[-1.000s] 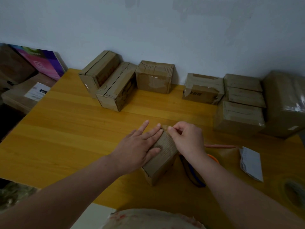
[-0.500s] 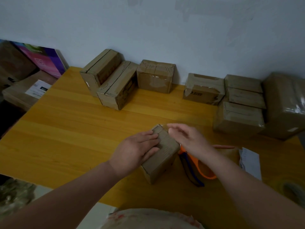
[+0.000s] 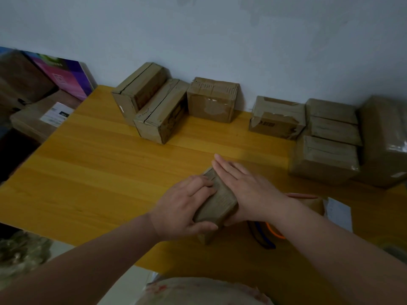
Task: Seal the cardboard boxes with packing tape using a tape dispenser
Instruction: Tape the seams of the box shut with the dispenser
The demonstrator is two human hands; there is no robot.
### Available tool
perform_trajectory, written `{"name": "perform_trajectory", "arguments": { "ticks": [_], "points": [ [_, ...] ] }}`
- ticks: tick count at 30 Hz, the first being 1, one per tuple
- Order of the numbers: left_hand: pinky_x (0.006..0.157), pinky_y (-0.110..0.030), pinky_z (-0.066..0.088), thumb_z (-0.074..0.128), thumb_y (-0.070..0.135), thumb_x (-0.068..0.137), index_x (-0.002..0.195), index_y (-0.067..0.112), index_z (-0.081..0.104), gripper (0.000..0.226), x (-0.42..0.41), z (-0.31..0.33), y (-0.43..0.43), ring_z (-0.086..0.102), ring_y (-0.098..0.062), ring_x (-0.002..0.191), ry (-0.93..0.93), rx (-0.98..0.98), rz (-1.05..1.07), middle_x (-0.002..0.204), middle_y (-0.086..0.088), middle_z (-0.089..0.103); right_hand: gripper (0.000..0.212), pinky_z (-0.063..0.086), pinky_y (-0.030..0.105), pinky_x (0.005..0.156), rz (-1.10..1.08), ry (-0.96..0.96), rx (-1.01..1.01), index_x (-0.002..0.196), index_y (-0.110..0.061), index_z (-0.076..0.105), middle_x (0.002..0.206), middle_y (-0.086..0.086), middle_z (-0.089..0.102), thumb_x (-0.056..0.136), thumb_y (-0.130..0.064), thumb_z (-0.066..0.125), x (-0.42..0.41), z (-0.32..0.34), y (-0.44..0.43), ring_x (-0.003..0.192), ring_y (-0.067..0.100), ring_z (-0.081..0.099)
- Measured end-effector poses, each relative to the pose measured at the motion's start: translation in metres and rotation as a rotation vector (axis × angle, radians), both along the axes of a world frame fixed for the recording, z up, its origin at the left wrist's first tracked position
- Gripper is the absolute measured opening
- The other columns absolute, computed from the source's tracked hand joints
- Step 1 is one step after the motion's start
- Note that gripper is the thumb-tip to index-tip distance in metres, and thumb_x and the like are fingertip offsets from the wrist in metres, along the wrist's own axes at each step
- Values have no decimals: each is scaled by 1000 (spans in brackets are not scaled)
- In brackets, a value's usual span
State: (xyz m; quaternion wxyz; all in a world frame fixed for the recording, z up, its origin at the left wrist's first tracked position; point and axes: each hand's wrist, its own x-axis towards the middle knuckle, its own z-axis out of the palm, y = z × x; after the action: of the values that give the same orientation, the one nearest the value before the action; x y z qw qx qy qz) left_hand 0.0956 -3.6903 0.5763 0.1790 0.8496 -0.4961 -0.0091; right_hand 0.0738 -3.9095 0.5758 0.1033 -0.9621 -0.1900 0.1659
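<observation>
A small brown cardboard box (image 3: 217, 199) stands on the yellow wooden table (image 3: 99, 183) right in front of me. My left hand (image 3: 182, 205) grips it from the left, fingers curled over the top and thumb wrapped round the near end. My right hand (image 3: 246, 186) lies flat against the box's right side, fingers straight and pointing away from me. The orange and blue tape dispenser (image 3: 272, 235) lies on the table just right of the box, mostly hidden under my right wrist.
Three cardboard boxes (image 3: 158, 111) line the wall at the back left. Several more boxes (image 3: 326, 137) are stacked at the back right. A white paper slip (image 3: 339, 213) lies right of the dispenser. A tape roll (image 3: 396, 249) shows at the right edge.
My right hand has come down from the box's far corner and flattened along its right side. My left hand has slid back toward the near end, and its thumb now hooks round it.
</observation>
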Motion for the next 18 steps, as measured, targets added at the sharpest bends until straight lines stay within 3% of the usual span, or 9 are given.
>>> {"name": "perform_trajectory", "arguments": {
  "ticks": [6, 12, 18],
  "points": [
    [96, -35, 44, 48, 68, 82, 112, 4, 62, 72, -2, -3, -6, 58, -25, 107, -69, 38, 20, 112, -11, 60, 132, 14, 41, 116, 59, -72, -83, 146, -33, -28, 142, -23, -45, 68, -65, 73, -5, 5, 1, 147, 13, -15],
    [89, -27, 41, 46, 66, 83, 111, 7, 61, 67, -4, -2, -7, 57, -21, 100, -90, 12, 42, 109, -8, 58, 123, 13, 41, 117, 75, -82, -98, 151, -31, -19, 146, -22, -37, 73, -56, 74, -15, 5, 1, 146, 13, -16],
    [83, -30, 46, 50, 65, 81, 112, 9, 59, 66, -4, 2, -10, 56, -20, 98, -57, -4, 57, 110, -6, 56, 108, 17, 42, 116, 34, -62, -98, 151, -35, -13, 150, -23, -26, 82, -51, 67, -28, 10, -9, 138, 1, -23]
  ]
}}
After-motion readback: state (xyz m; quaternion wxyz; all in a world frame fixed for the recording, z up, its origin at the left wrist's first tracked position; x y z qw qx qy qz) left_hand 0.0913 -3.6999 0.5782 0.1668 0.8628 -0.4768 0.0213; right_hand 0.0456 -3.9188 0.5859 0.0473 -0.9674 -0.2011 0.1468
